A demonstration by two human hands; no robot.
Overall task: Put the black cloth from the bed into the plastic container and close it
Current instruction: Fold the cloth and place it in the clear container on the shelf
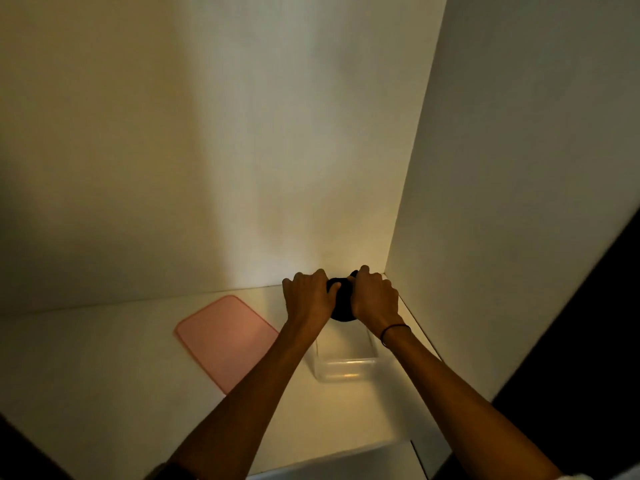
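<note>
The black cloth (341, 303) is bunched into a small dark wad between my two hands. My left hand (306, 297) grips its left side and my right hand (374, 299) grips its right side, fingers curled over it. Both hands hold it over the far end of the clear plastic container (346, 370), which stands open on the white shelf near the right wall. The container's pink lid (227, 339) lies flat on the shelf to the left of it, apart from the container.
The white shelf surface (121, 358) runs between a back wall (207, 150) and a right side wall (519, 168). A dark band sits on my right wrist. The shelf's front edge (329, 459) is near the bottom of view.
</note>
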